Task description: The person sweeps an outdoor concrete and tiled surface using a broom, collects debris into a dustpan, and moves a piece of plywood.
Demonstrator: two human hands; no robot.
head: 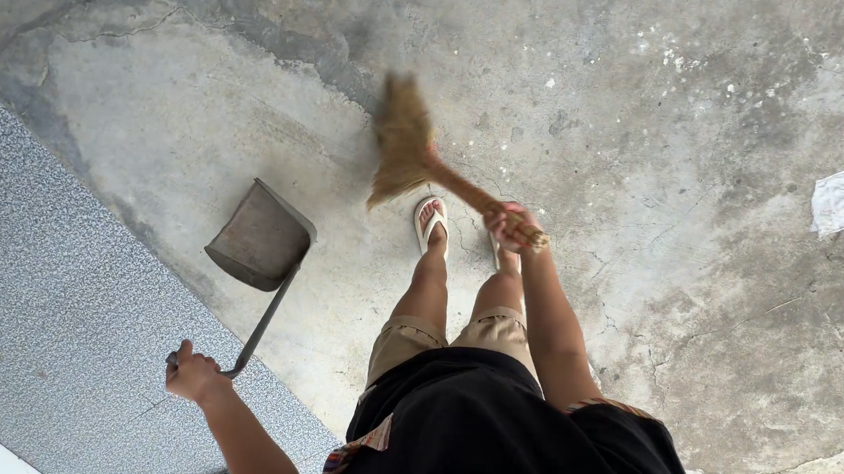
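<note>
The concrete floor fills nearly the whole view, grey and mottled, rough, cracked in thin lines and darker along a wandering stain at the far left. Along the near left runs a speckled blue-grey surface, smoother and finer in grain than the concrete, cutting a straight diagonal edge across it. The person stands in the near middle, looking down over a black top and tan shorts to feet in pale flip-flops. The dustpan sits left of the feet, a dark, dull scoop with a flat back and raised sides, its mouth tilted down toward the floor; its thin metal handle slants back to the left hand, which is closed in a fist around the end, so the pan can be held low without bending. The right hand, just beyond the knees, wraps its fingers tight round the wrapped stick of a straw broom; the broom's tan, fibrous head fans out far and left of the feet, blurred, close beside the pan's open mouth. Well off to the right lies a small crumpled white scrap of paper, apart from everything else.
</note>
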